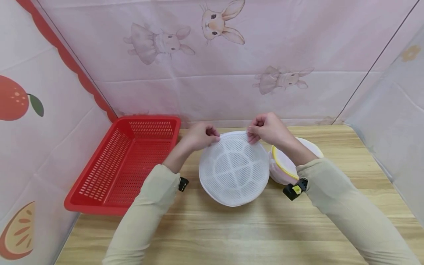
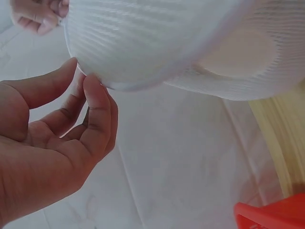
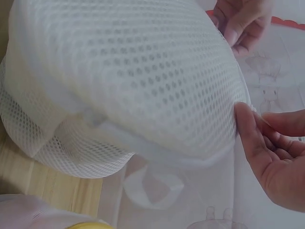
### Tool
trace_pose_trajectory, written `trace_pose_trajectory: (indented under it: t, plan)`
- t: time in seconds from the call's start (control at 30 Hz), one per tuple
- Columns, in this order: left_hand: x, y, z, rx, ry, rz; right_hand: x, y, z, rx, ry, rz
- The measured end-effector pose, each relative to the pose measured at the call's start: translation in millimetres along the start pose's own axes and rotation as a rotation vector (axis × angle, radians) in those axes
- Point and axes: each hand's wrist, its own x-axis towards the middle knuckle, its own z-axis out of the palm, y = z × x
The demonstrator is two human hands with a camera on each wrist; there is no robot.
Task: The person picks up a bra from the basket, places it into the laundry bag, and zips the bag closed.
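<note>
A round white mesh laundry bag [image 1: 233, 173] is held up a little over the wooden table, its circular face turned toward the head camera. My left hand [image 1: 200, 137] pinches its upper left rim between thumb and fingers. On the upper right edge, my right hand [image 1: 269, 129] pinches the rim, perhaps at the zip; the small part between its fingertips is hidden. The right wrist view shows the mesh bag [image 3: 143, 71] puffed out, with a lower mesh section and a white loop [image 3: 152, 188] below the rim.
To the left stands a red slotted plastic basket [image 1: 71, 202]. A pale pink bag with yellow trim [image 1: 281, 167] sits on the wooden table [image 1: 232, 235], partly behind the right forearm. Printed cloth walls [image 1: 212, 95] enclose the back and sides.
</note>
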Motion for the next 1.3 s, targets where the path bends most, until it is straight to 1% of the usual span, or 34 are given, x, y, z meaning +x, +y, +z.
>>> trace_pose_trajectory:
  t: [0.1, 0.2, 0.3, 0.57, 0.73, 0.97, 1.17, 1.3]
  plan:
    - [1.5, 7.1, 2.1, 0.016, -0.010, -0.006, 0.8, -2, 4, -0.022, 0.004, -0.021]
    - [2.8, 13.2, 4.1, 0.053, -0.010, -0.010, 0.6, -5, 7, -0.076, 0.014, -0.036]
    - [4.0, 16.8, 6.0, 0.071, -0.015, -0.013, 0.0, -7, 9, -0.123, 0.020, -0.051]
    - [6.3, 24.0, 6.4, 0.095, -0.038, -0.015, 1.4, -11, 13, -0.128, 0.014, -0.049]
    - [6.9, 24.4, 7.8, 0.097, -0.042, -0.026, 2.0, -11, 14, -0.142, 0.022, -0.049]
    - [6.0, 23.4, 9.2, 0.079, -0.006, -0.020, 1.0, -10, 12, -0.153, 0.035, -0.044]
    - [4.0, 20.8, 6.9, 0.062, 0.020, -0.016, 0.4, -8, 6, -0.135, 0.030, 0.003]
    - [3.1, 18.6, 5.3, 0.027, 0.018, -0.035, 0.8, -6, 3, -0.105, 0.019, 0.030]
